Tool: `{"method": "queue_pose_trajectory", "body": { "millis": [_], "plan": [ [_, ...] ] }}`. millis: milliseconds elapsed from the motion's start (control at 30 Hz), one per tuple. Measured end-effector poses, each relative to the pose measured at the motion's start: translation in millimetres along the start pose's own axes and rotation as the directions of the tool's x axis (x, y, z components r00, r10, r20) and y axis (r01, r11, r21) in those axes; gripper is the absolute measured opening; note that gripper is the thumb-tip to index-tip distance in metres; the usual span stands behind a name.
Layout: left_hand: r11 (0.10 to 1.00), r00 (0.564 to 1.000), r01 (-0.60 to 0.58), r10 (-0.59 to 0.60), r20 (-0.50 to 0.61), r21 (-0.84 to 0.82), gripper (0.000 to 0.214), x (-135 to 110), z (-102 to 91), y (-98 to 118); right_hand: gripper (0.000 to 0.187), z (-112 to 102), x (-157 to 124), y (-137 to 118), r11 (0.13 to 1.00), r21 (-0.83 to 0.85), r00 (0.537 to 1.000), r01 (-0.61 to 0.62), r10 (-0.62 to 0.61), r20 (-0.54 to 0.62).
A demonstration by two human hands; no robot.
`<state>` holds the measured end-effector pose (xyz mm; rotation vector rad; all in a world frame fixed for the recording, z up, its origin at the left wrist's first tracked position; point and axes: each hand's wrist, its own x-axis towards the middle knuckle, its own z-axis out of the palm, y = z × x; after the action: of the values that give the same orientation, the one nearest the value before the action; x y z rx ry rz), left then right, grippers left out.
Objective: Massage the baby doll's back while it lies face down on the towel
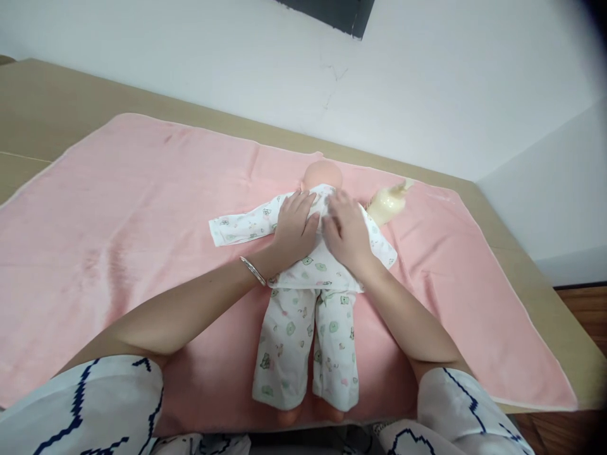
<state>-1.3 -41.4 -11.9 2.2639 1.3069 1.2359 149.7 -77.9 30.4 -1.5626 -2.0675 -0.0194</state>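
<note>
A baby doll [322, 174] lies on its back in the middle of a pink blanket [118, 208], head toward the wall. It wears a white printed top [320, 265] and matching trousers [303, 347]. My left hand [294, 227] rests flat on the doll's chest, fingers stretched out, a silver bangle [253, 270] on the wrist. My right hand [345, 230] lies on the chest beside it, fingers pressed on the cloth near the collar. The doll's bare arm [389, 201] sticks out to the right; the left sleeve [239, 227] lies flat.
The blanket covers most of a tan table [47, 101] that stands against a white wall [427, 82]. The table's right edge drops to a wooden floor [581, 309]. My patterned sleeves [90, 404] fill the bottom corners.
</note>
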Motion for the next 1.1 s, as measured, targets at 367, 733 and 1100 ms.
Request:
{"method": "queue_pose_trajectory", "body": {
  "millis": [367, 733, 1100],
  "plan": [
    [1.000, 1.000, -0.002, 0.002, 0.001, 0.010, 0.043, -0.1, -0.7, 0.1, 0.052, 0.4, 1.9, 3.2, 0.999, 0.045, 0.998, -0.008, 0.005, 0.070],
    [0.997, 0.999, 0.048, -0.049, 0.013, 0.055, 0.044, 0.2, -1.7, 2.7, 0.055, -17.1, 6.7, 5.2, 0.994, 0.020, 0.993, 0.109, -0.110, 0.035],
    [0.994, 0.948, -0.105, 0.091, 0.306, 0.029, 0.056, -26.2, -21.0, 62.0, 0.051, -47.1, 14.0, 15.2, 0.992, 0.015, 0.988, 0.127, -0.125, -0.088]
  ]
}}
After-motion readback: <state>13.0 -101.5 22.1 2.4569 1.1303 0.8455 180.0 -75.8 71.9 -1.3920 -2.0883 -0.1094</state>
